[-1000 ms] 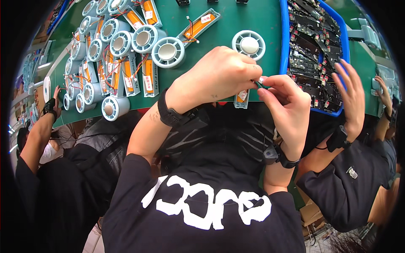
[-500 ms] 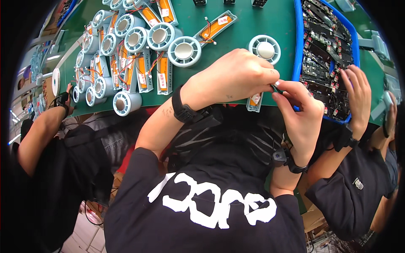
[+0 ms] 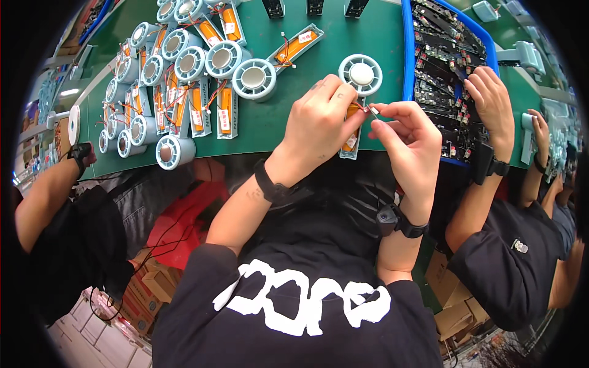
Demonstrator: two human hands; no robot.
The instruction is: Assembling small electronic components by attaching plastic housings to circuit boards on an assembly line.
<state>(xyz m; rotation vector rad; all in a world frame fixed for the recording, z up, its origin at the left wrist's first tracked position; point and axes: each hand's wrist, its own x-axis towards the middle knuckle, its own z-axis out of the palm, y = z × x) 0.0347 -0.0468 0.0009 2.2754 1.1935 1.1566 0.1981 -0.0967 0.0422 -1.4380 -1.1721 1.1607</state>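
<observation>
Green tabletop (image 3: pixel 307 73), pale-blue fan head (image 3: pixel 361 72) just beyond the left grip (image 3: pixel 322 116)

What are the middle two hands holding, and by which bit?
The right hand seems to pinch a small white plug, and the left hand thin wires; exactly where on each is too small to tell.

Left hand (image 3: pixel 322 116) shifted leftward, more of the fan's battery (image 3: pixel 351 141) uncovered, a co-worker's hand (image 3: pixel 491 101) higher along the bin's (image 3: pixel 408 61) right side, what may be a red stool (image 3: pixel 190 211) more exposed
</observation>
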